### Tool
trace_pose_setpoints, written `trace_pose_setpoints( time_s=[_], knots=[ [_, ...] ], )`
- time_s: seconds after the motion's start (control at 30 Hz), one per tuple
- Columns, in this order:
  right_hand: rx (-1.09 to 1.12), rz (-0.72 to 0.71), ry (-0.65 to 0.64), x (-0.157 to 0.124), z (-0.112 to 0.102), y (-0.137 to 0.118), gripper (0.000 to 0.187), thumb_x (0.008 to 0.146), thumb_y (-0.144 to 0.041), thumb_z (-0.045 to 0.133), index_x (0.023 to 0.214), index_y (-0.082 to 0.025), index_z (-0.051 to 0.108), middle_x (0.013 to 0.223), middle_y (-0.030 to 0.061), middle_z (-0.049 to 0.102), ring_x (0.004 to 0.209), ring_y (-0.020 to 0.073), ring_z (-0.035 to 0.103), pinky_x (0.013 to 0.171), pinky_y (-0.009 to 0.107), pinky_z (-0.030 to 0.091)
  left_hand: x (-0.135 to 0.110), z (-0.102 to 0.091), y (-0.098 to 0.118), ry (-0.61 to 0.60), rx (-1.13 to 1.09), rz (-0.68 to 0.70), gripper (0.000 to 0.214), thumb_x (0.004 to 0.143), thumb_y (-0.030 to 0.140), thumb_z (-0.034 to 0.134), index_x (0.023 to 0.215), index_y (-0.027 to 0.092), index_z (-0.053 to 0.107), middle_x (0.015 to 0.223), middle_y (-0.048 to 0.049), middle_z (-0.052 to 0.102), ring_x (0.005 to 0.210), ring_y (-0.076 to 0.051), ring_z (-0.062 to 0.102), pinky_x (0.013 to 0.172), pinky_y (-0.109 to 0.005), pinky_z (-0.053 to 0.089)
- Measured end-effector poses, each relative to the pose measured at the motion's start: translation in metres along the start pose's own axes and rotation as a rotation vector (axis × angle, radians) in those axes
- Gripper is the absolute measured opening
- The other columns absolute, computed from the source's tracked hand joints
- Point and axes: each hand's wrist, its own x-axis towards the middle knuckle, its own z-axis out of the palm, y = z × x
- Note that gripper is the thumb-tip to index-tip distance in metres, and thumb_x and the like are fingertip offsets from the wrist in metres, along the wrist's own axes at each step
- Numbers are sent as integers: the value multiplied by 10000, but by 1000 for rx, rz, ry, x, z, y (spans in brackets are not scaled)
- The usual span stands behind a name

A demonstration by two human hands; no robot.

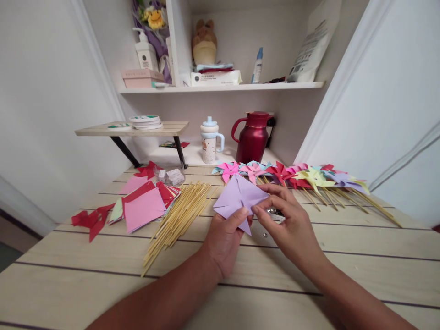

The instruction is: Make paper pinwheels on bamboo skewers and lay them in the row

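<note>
Purple paper (233, 195): it was held up over the counter (309, 293), with cuts near its corners.
Left grip: the left hand (225, 243) was closed on the purple paper's bottom, thumb in front.
Right grip: the right hand (290, 217) pinched the purple paper's right side.
Clear box (182, 171): left of the purple paper and farther back, holding little white things.
Cup (208, 142) and jug (253, 140): behind the purple paper, lids on, insides hidden.
Sticks (182, 215): a pile just left of the purple paper; pink sheets (144, 208) lay past them.
Pinwheels (280, 174): behind the purple paper and off to its right.
Boards: wood showed in front of the purple paper, around both arms.
</note>
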Motion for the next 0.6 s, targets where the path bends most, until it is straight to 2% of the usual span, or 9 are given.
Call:
trace_pose_setpoints(
  time_s=[0.2, 0.43, 0.57, 0.6],
  knots=[
    [3, -31, -13, 0, 0, -3, 132, 861, -256, 658, 732, -235, 640, 1205, 101, 600, 1163, 281, 579, 974, 457, 463, -2, 4, -1, 73, 27, 28, 345, 745, 176, 775, 1087, 171, 728, 1177, -96, 726, 1094, -222, 650, 967, -334, 469],
    [-9, -61, -24, 0, 0, -5, 146, 867, -271, 665, 725, -241, 658, 1185, 90, 605, 1131, 282, 589, 965, 472, 475, -2, 4, 0, 131, 58, 39, 322, 703, 199, 797, 1020, 171, 749, 1107, -89, 749, 1022, -216, 670, 911, -322, 487],
    [-33, -55, -16, 2, -3, -3, 46, 867, -299, 672, 879, -270, 706, 1233, 90, 595, 1196, 299, 561, 1005, 492, 460, 1, -1, 0, 196, 159, 61, 316, 668, 224, 821, 974, 172, 760, 1010, -77, 768, 898, -208, 687, 831, -318, 509],
    [-43, -51, -4, 2, -5, -2, 88, 873, -305, 666, 948, -280, 705, 1246, 90, 595, 1213, 301, 552, 1019, 498, 451, 2, -2, 0, 214, 203, 72, 310, 660, 231, 827, 958, 169, 764, 980, -77, 771, 870, -209, 689, 812, -318, 513]
  ],
)
